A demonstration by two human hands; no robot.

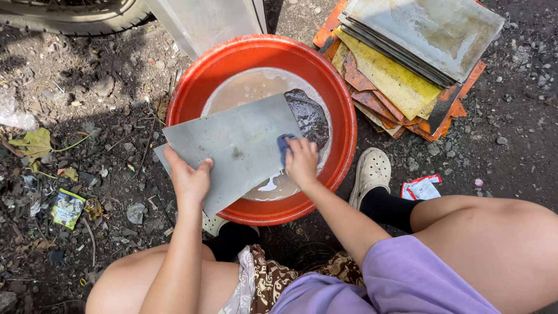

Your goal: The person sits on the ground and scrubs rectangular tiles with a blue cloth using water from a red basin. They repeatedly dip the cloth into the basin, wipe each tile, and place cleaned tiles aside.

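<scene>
Head view: I squat on littered dirt ground over a red plastic basin [343,125] of murky water.
Left hand [189,179]: my grip clamps the lower edge of a grey metal sheet [235,145], tilted across the basin rim.
Right hand [302,163]: my grip presses a blue cloth [285,143] on the sheet's right edge.
Beside basin: stacked metal sheets [407,58], upper right.

Both bare arms reach forward and down from between the bent knees. The left hand [189,180] is turned palm-inward, thumb hooked over on top, fingers out of sight underneath, gripping firmly. The right hand [302,163] lies knuckles-up, fingers curled downward and pressing, wrist straight, forearm angled in from the right. Its fingertips seem tucked under, though that's hard to see.
</scene>
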